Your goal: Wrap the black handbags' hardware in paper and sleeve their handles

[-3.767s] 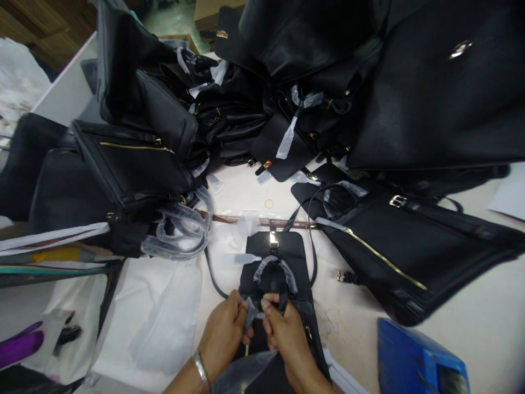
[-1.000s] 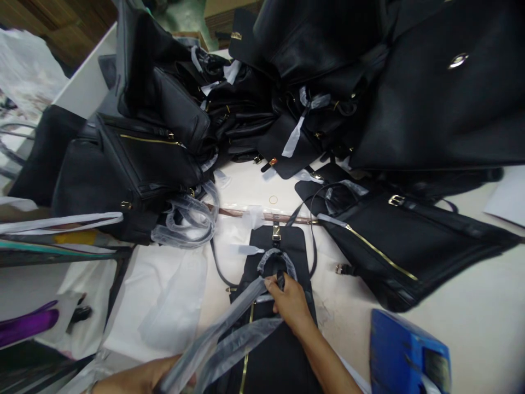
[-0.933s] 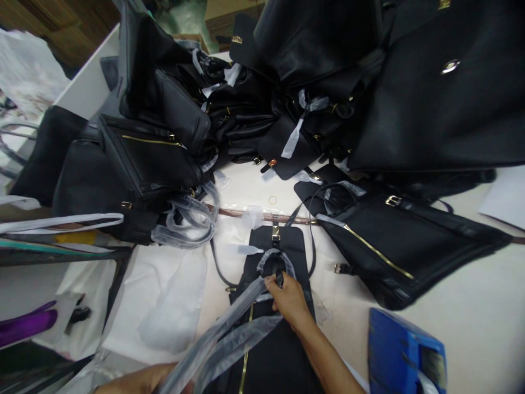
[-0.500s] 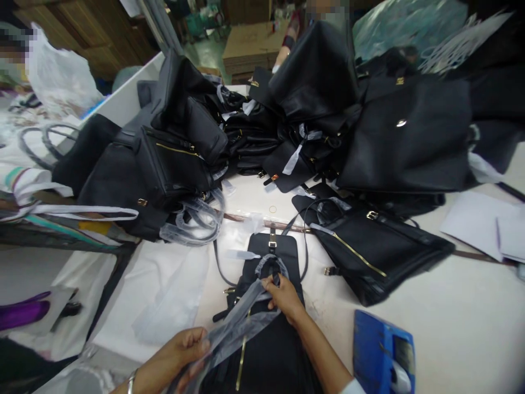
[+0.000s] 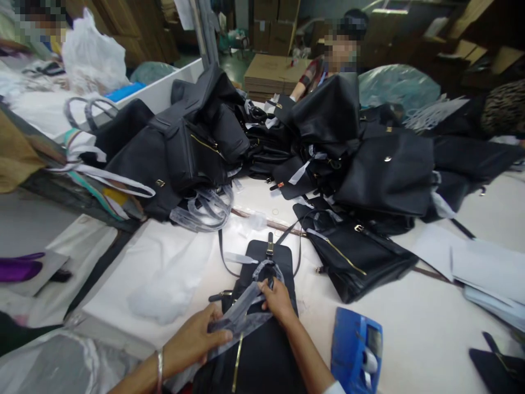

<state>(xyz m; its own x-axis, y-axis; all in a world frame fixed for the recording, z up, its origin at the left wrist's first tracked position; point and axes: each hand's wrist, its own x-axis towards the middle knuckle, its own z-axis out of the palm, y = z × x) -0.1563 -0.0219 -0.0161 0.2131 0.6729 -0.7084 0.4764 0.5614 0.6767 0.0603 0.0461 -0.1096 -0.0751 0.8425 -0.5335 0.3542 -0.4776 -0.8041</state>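
A black bag (image 5: 262,350) with a gold zip lies on the white table in front of me, flap pointing away. Its handle (image 5: 268,268) is wound in clear plastic wrap. My right hand (image 5: 276,298) pinches the base of that handle, fingers closed. My left hand (image 5: 192,342) grips the loose end of a strip of clear plastic film (image 5: 240,314) that runs from the handle toward me.
A blue tape dispenser (image 5: 356,350) sits right of the bag. Several black bags (image 5: 381,175) are piled across the far table; one with a gold zip (image 5: 353,260) lies nearby. White sheets (image 5: 471,262) lie right, plastic wrap (image 5: 205,208) left. A person sits beyond the pile.
My view has tilted up, revealing the room. My left hand has moved closer to the bag with the film, shortening the stretched strip. My right hand stays on the handle.
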